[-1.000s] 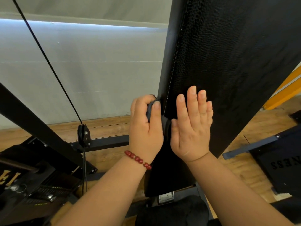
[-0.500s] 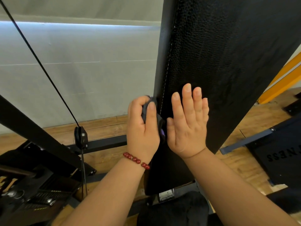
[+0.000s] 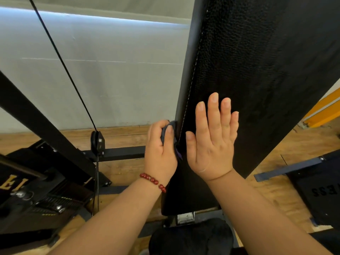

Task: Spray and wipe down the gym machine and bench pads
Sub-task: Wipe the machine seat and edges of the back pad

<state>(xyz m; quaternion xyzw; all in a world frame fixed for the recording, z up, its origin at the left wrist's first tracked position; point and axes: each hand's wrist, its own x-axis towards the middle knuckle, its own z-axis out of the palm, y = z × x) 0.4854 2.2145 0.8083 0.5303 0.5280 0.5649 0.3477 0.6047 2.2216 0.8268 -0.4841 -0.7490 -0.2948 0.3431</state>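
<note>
A tall black textured back pad [image 3: 257, 80] stands upright in front of me, with white stitching down its left seam. My left hand [image 3: 160, 153], a red bead bracelet on its wrist, grips a dark grey cloth [image 3: 172, 127] and holds it against the pad's left side edge. My right hand [image 3: 211, 140] lies flat on the pad's front face, fingers straight and pointing up. Below the pad a dark seat pad [image 3: 191, 236] shows at the bottom of the view. No spray bottle is in sight.
A black cable [image 3: 62, 61] runs diagonally down to a pulley [image 3: 96, 144] at the left. A black frame beam [image 3: 46, 129] and a weight stack [image 3: 27, 196] fill the lower left. Wooden floor, a grey wall behind, a yellow beam [image 3: 323, 111] and black equipment [image 3: 316, 190] at right.
My left hand with the cloth has slid slightly down the pad's side edge. The right hand stays flat on the pad face. My view has shifted a little.
</note>
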